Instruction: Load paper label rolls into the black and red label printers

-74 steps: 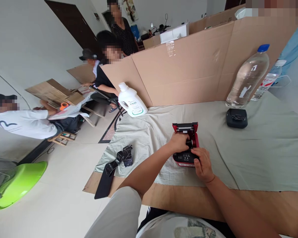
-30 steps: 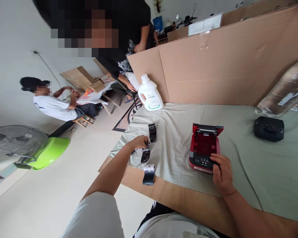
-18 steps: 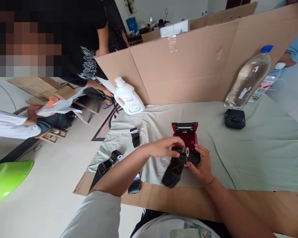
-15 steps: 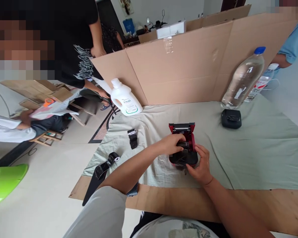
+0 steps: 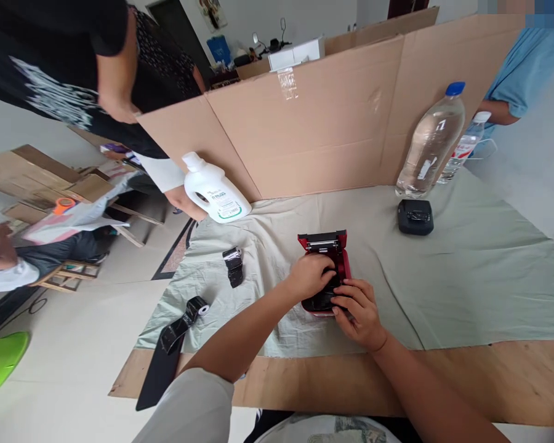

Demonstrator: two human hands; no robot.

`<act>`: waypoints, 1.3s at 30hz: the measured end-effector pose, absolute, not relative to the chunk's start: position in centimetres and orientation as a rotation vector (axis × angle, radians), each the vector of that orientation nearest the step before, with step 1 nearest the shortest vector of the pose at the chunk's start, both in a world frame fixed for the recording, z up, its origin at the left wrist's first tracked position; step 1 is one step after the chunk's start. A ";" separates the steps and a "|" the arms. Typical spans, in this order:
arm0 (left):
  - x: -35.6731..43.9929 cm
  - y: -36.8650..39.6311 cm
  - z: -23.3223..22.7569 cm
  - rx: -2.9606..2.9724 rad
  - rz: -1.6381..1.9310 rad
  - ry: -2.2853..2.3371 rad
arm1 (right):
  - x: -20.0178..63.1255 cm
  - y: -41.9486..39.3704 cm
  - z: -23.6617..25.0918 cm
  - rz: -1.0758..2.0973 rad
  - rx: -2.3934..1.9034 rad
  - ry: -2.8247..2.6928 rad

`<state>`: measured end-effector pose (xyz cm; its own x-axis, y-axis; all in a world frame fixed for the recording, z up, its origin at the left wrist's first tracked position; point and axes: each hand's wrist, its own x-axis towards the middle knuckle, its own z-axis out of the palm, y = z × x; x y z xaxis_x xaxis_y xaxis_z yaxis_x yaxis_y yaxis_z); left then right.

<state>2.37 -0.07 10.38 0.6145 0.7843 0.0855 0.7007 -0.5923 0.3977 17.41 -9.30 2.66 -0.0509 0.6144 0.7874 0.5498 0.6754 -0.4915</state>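
Taking the red printer (image 5: 325,261) as the landmark, and starting far to its left: a long black ribbon strip (image 5: 168,351) hangs over the worktop (image 5: 489,375) edge, its rolled end lying on the pale green cloth (image 5: 466,277). Nearer the red printer, still to its left, sits a small black roll (image 5: 233,266), and behind that, up-left of the printer, a white jug (image 5: 213,191) leans near the cardboard screen (image 5: 327,117). The red printer itself stands on the cloth with its lid tipped open toward the screen. The left hand (image 5: 309,275) lies over its open compartment, fingers curled down into it; whether the grip is closed on anything inside cannot be told. The right hand (image 5: 357,311) presses against the printer's near end, fingers bent around its front edge. Right of and behind the printer rests a black device (image 5: 415,216), and beyond it a clear bottle (image 5: 430,144) stands by the screen.
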 end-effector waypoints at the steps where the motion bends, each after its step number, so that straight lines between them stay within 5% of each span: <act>1: 1.9 -0.4 10.5 2.479 0.581 1.171 | 17.5 -9.3 2.8 0.086 -0.942 -1.705; 6: -0.2 -0.1 10.1 2.369 1.289 1.209 | 17.7 -9.3 2.9 0.112 -0.921 -1.730; 24: -0.8 -7.2 2.6 2.280 1.400 1.100 | 17.5 -8.4 2.3 0.042 -1.010 -1.789; 39: -0.1 -6.9 1.1 2.286 1.583 1.192 | 17.9 -8.5 3.1 -0.050 -1.127 -1.807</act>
<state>-0.13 -6.90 1.06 0.1450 0.6544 0.7421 0.5323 -0.6838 0.4990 17.93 -8.46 3.11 -0.1022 0.6669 0.7381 0.7066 0.5709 -0.4181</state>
